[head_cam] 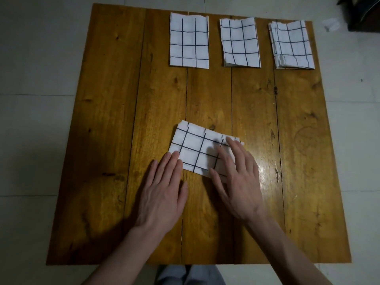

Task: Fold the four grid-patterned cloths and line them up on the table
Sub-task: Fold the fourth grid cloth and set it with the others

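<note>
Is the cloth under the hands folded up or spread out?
Folded. The cloth is a small rectangle with stacked layer edges along its top, lying tilted under the left hand and right hand.

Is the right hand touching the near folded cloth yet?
Touching. The head view shows the right hand lying flat on the near folded cloth, fingers straight and covering its right end.
</note>
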### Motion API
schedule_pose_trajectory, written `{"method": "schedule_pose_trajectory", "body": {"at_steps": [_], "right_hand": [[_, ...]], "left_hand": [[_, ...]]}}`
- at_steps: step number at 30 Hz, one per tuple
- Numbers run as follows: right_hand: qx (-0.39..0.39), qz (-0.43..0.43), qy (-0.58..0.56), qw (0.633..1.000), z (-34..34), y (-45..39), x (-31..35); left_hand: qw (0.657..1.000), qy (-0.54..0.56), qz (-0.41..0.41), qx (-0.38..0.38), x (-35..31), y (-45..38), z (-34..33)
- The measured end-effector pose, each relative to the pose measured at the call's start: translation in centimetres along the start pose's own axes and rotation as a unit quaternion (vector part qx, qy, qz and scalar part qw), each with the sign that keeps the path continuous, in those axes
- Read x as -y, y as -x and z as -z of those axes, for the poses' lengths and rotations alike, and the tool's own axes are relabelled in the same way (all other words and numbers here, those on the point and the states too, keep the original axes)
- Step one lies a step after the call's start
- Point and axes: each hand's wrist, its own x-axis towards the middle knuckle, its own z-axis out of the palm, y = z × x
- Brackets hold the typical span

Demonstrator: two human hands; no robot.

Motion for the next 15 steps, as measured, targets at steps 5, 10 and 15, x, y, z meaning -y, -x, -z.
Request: {"method": "schedule_pose_trajectory", "body": {"at_steps": [5, 10, 15], "right_hand": [[-0.01, -0.053, -0.035, 0.998, 0.3, -2.6, 0.5], [-0.006, -0.088, -0.028, 0.996, 0.7, -3.3, 1.1], [0.027, -0.147, -0.005, 0.989, 1.2, -3.6, 1.8]], "left_hand": [[0.999, 0.014, 0.009, -0.028, -0.7, -1.0, 0.3], [0.999, 0.025, 0.019, -0.04, -1.0, -1.8, 0.0], [0.997, 0.046, 0.034, -0.046, -1.4, -1.9, 0.0]]}}
